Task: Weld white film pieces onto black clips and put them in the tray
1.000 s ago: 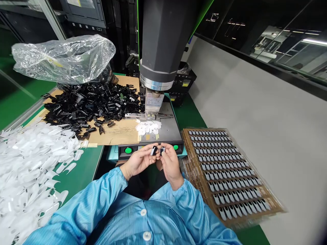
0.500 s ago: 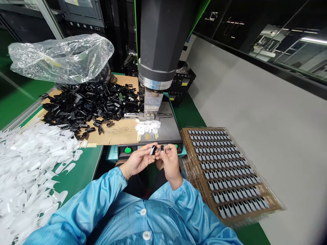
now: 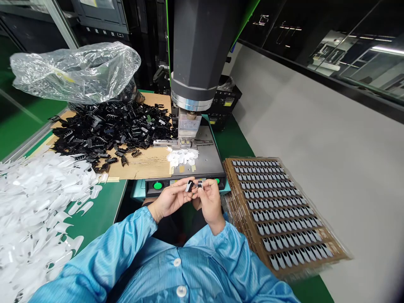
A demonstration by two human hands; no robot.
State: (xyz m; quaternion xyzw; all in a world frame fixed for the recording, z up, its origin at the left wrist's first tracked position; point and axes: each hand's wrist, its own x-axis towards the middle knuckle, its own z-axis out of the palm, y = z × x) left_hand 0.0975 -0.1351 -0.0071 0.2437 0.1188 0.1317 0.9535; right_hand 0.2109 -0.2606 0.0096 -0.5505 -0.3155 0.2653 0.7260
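Observation:
In front of the machine, my left hand [image 3: 172,197] pinches a small black-and-white plastic part [image 3: 189,186] between thumb and fingers. Close beside it, my right hand [image 3: 211,203] grips another small black part [image 3: 200,184] with a pale edge, largely covered by the fingers. The two parts are held nearly level, with fingertips almost meeting. Just beyond the hands, a cluster of white plastic pieces [image 3: 182,157] lies on the machine's grey base [image 3: 208,162], below the press head [image 3: 189,124].
Black plastic parts [image 3: 110,126] are heaped on cardboard [image 3: 148,164] at left, with white pieces [image 3: 41,210] piled nearer. A clear plastic bag [image 3: 75,71] stands behind. On the right, a stacked brown tray [image 3: 232,176] carries rows of parts. A green button [image 3: 158,185] is on the machine's front.
The part in my right hand has turned slightly and shows a different face. My left hand and its part stay nearly still.

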